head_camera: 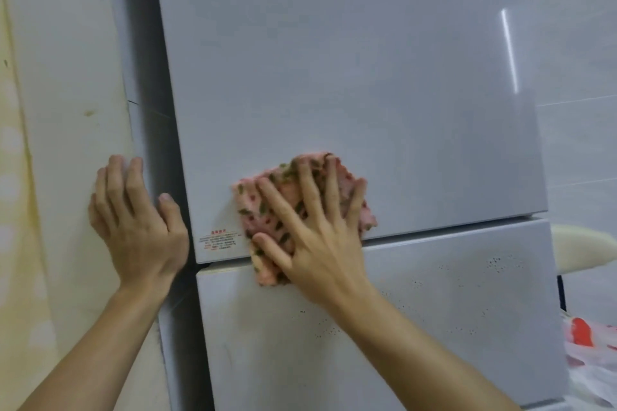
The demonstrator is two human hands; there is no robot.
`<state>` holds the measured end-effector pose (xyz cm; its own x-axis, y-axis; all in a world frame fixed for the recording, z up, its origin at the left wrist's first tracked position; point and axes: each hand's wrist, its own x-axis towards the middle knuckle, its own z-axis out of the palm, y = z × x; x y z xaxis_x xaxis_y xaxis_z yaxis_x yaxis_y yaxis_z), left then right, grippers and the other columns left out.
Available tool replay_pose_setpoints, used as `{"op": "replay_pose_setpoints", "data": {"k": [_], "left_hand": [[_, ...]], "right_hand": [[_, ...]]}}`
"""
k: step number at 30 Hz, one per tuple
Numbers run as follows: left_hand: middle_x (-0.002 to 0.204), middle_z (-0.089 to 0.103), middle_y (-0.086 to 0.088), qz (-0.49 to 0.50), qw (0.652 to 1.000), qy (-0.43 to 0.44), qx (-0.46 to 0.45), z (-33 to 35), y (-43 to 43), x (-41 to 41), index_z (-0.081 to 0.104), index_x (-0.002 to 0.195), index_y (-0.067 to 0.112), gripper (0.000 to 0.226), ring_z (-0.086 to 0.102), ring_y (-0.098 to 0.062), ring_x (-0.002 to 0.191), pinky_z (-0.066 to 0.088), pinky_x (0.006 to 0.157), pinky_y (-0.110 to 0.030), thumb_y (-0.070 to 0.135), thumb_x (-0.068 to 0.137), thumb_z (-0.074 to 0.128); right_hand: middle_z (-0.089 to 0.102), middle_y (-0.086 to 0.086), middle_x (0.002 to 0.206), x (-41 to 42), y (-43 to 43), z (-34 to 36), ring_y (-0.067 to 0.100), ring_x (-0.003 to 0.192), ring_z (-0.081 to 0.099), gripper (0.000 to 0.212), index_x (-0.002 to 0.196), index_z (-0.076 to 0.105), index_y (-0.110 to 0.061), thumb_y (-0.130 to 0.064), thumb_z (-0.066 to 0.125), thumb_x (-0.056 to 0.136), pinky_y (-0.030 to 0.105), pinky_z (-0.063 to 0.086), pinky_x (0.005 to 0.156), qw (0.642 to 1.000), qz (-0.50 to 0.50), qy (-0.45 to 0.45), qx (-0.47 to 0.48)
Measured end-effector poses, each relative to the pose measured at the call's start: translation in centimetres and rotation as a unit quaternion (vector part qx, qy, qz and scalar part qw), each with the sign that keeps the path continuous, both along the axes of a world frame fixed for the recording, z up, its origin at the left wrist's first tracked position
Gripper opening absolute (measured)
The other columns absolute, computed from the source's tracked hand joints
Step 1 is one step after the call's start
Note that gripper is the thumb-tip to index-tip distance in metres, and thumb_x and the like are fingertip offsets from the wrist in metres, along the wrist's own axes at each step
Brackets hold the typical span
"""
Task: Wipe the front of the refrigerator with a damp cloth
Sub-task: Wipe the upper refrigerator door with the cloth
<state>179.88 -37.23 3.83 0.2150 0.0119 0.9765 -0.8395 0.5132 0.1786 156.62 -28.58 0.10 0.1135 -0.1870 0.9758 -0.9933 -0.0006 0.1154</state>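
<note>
The wiping is under way. The right hand [317,233] lies flat on the cloth [250,207] with its fingers spread wide and straight. It grips nothing; it just presses the cloth against the refrigerator [334,60]. The cloth sits at the bottom of the upper door, and its lower edge hangs over the gap onto the lower door [434,327]. It is just beside a small sticker [217,240] with red writing.

The left hand [140,223] is loose and holds nothing. It rests on the wall [66,77] next to the refrigerator, with its thumb on the refrigerator's side.

The cloth is pink with green and dark spots. It looks soft and is bunched up a bit under the hand.

The upper door looks smooth and shiny. The lower door has lots of little dark specks [497,260], mostly to the right of the cloth. I think that part comes next. The hand needs to slide the cloth down and across and push hard, so the specks rub off. The gap between the doors may need a wipe too.
</note>
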Motion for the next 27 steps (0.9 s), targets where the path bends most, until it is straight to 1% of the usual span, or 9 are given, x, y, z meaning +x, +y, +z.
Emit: {"op": "replay_pose_setpoints", "data": {"k": [2, 4, 8, 12, 14, 19, 21, 24, 27], "left_hand": [[0.170, 0.028, -0.018, 0.005, 1.000, -0.001, -0.008, 0.0, -0.3, 0.1, 0.034, 0.160, 0.007, 0.060, 0.022, -0.038, 0.158, 0.017, 0.126, -0.057, 0.024, 0.103, 0.041], [0.170, 0.028, -0.017, 0.007, 1.000, -0.005, -0.011, -0.2, -0.5, 0.2, 0.033, 0.160, 0.008, 0.061, 0.022, -0.037, 0.159, 0.017, 0.127, -0.056, 0.024, 0.103, 0.041], [0.172, 0.026, -0.014, 0.007, 1.000, -0.020, -0.005, -0.3, -0.4, 0.6, 0.032, 0.163, 0.009, 0.063, 0.020, -0.035, 0.160, 0.016, 0.129, -0.053, 0.026, 0.102, 0.043], [0.173, 0.025, -0.010, 0.012, 0.999, -0.035, -0.003, -0.5, -0.4, 1.4, 0.031, 0.164, 0.012, 0.065, 0.020, -0.031, 0.161, 0.015, 0.130, -0.049, 0.028, 0.102, 0.043], [0.173, 0.025, -0.008, 0.009, 0.999, -0.033, -0.005, -0.5, -0.5, 1.4, 0.032, 0.164, 0.013, 0.065, 0.020, -0.029, 0.161, 0.015, 0.130, -0.047, 0.029, 0.102, 0.043], [0.173, 0.027, -0.007, 0.001, 1.000, -0.027, -0.005, -0.3, -0.4, 1.4, 0.034, 0.163, 0.014, 0.064, 0.020, -0.028, 0.161, 0.015, 0.129, -0.047, 0.028, 0.101, 0.043], [0.172, 0.028, -0.007, -0.006, 1.000, -0.022, -0.006, -0.3, -0.3, 1.3, 0.035, 0.163, 0.014, 0.063, 0.021, -0.028, 0.161, 0.016, 0.129, -0.047, 0.028, 0.101, 0.043], [0.171, 0.031, -0.008, -0.004, 1.000, -0.014, -0.015, -0.2, -0.4, 1.3, 0.038, 0.161, 0.014, 0.063, 0.024, -0.029, 0.159, 0.018, 0.128, -0.048, 0.027, 0.100, 0.043], [0.171, 0.031, -0.009, 0.003, 0.999, -0.021, -0.024, -0.3, -0.7, 1.5, 0.037, 0.161, 0.013, 0.061, 0.025, -0.031, 0.159, 0.018, 0.127, -0.048, 0.028, 0.103, 0.041]], "right_hand": [[0.006, 0.009, 0.176, -3.0, 0.9, 0.3, 0.045, 0.161, 0.002, 0.075, 0.164, 0.024, -0.046, -0.075, 0.044, 0.097, 0.076, -0.008, 0.121, 0.999, -0.011, -0.050, -0.012], [0.004, 0.011, 0.176, -6.5, 1.9, 1.1, 0.043, 0.162, 0.002, 0.076, 0.163, 0.022, -0.047, -0.074, 0.041, 0.095, 0.077, -0.006, 0.121, 0.992, -0.018, -0.125, -0.022], [-0.012, 0.012, 0.176, -10.1, 3.4, 4.0, 0.040, 0.161, -0.013, 0.080, 0.165, 0.008, -0.050, -0.079, 0.028, 0.093, 0.072, -0.010, 0.123, 0.956, -0.009, -0.291, -0.023], [-0.012, 0.022, 0.174, -7.3, 2.2, 8.3, 0.054, 0.157, -0.013, 0.081, 0.167, 0.009, -0.045, -0.074, 0.026, 0.093, 0.070, -0.009, 0.124, 0.940, -0.010, -0.336, -0.067], [-0.005, 0.024, 0.174, -5.1, 1.2, 11.2, 0.056, 0.157, -0.006, 0.080, 0.167, 0.018, -0.041, -0.071, 0.028, 0.093, 0.070, -0.005, 0.125, 0.946, -0.012, -0.314, -0.081], [0.012, 0.023, 0.173, 1.3, -1.0, 14.8, 0.055, 0.158, 0.006, 0.065, 0.164, 0.031, -0.039, -0.062, 0.031, 0.103, 0.065, 0.004, 0.128, 0.980, -0.020, -0.172, -0.099], [0.018, 0.023, 0.172, 2.6, -1.5, 14.0, 0.054, 0.158, 0.011, 0.060, 0.163, 0.036, -0.036, -0.056, 0.037, 0.106, 0.062, 0.008, 0.129, 0.988, 0.002, -0.106, -0.110], [0.024, 0.020, 0.171, 4.5, -2.1, 10.1, 0.048, 0.159, 0.013, 0.056, 0.160, 0.043, -0.031, -0.048, 0.047, 0.107, 0.058, 0.012, 0.130, 0.992, 0.068, 0.036, -0.100], [0.014, 0.013, 0.175, 5.3, -2.2, 6.0, 0.039, 0.163, 0.003, 0.058, 0.164, 0.033, -0.034, -0.050, 0.042, 0.109, 0.056, 0.010, 0.131, 0.984, 0.086, 0.152, -0.029]]}}
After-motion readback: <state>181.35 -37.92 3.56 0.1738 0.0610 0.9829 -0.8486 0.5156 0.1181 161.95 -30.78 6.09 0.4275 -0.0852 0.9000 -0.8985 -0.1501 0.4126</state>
